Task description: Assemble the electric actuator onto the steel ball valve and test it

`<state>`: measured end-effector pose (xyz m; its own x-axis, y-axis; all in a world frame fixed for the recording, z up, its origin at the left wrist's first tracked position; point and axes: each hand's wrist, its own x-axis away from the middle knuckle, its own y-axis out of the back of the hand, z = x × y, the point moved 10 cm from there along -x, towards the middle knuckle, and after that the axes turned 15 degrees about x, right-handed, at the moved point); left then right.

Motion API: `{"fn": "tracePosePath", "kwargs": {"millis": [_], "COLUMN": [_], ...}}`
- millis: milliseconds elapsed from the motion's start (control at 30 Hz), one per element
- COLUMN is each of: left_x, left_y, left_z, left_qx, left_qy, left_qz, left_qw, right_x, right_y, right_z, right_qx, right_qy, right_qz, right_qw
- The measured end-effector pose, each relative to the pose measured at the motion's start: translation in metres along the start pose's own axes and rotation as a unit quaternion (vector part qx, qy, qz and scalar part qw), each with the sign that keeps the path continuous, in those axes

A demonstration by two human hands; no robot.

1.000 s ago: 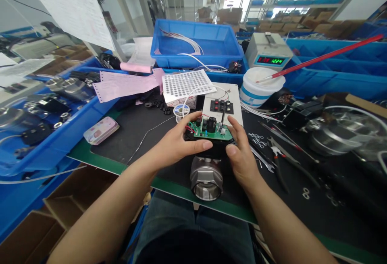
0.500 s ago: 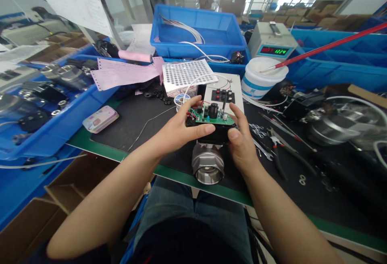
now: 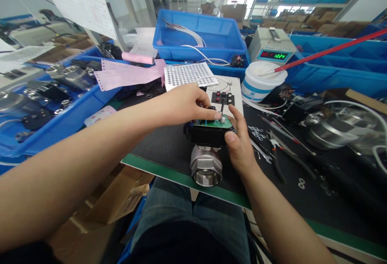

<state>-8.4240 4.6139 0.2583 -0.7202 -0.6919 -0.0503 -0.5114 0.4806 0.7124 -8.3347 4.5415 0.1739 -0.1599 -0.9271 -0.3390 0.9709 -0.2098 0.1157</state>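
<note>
1 circuit bd (image 3: pixel 216 124), green, set in top of blk housing (image 3: pixel 205 137); steel valve (image 3: pixel 206 163) below, threaded opening twd wearer, all near front edge of blk mat (image 3: pixel 163 149). L hand (image 3: pixel 192 104): over bd, fingers curled, thumb tip at small metal post (image 3: pixel 223 119); can't tell if pinched on anything. R hand (image 3: pixel 242 147): at housing's R end, thumb & index apart; contact unclear. Behind: switch blk (image 3: pixel 223 97) on wht plate (image 3: pixel 237 90). To R: wrench (image 3: pixel 263 154), pliers (image 3: pixel 276 163), 2 washers (image 3: pixel 301 183). Rear R: wht tub (image 3: pixel 256 88), meter (image 3: pixel 272 50), grn digits 12.24.
</note>
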Motion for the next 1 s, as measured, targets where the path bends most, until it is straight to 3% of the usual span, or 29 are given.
{"fn": "tracePosePath", "kwargs": {"millis": [367, 633, 800, 1000], "left_x": [0.002, 0.001, -0.004, -0.014], "left_y": [-0.011, -0.012, -0.011, -0.012], "left_z": [-0.020, -0.019, -0.016, -0.004], "left_qx": [-0.022, -0.013, -0.024, -0.041], "left_qy": [-0.073, -0.083, -0.070, 0.004], "left_qz": [0.059, 0.085, 0.076, 0.109], "left_qw": [0.995, 0.993, 0.994, 0.993], "right_x": [0.000, -0.001, -0.001, -0.001], "right_y": [0.007, 0.004, 0.005, 0.006], "right_z": [-0.004, -0.004, -0.003, -0.002], "right_qx": [-0.002, 0.000, -0.005, 0.014], "right_qy": [0.018, 0.019, 0.014, 0.011], "right_qz": [-0.026, -0.011, -0.001, 0.000], "right_qw": [1.000, 1.000, 1.000, 1.000]}}
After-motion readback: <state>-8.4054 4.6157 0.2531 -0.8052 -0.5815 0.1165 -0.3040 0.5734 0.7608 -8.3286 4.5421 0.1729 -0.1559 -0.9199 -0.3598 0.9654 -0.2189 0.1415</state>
